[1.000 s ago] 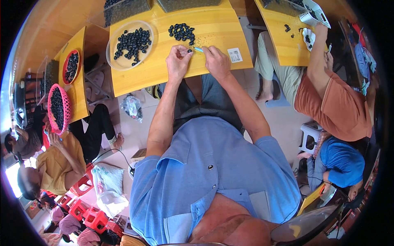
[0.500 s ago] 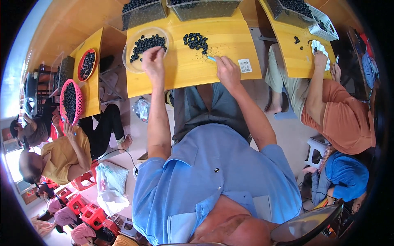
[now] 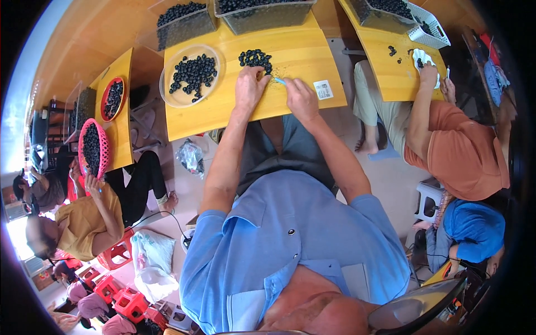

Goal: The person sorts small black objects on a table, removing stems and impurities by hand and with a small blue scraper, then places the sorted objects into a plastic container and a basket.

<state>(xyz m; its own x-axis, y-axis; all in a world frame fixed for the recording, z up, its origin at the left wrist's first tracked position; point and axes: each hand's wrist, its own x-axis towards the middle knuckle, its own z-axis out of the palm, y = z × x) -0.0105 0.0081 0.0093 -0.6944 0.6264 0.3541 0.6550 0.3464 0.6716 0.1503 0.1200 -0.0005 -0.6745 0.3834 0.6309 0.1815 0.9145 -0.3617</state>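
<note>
Berry cluster (image 3: pixel 257 57) just beyond left fingers (image 3: pixel 252 71)

The person wears a blue short-sleeved shirt (image 3: pixel 268 245) with small round buttons (image 3: pixel 291 231), a pocket flap (image 3: pixel 245 211) and paler panels (image 3: pixel 246 310) beside its open neck; dark grey trousers (image 3: pixel 271 166); a dark-rimmed lens (image 3: pixel 416 310).
</note>
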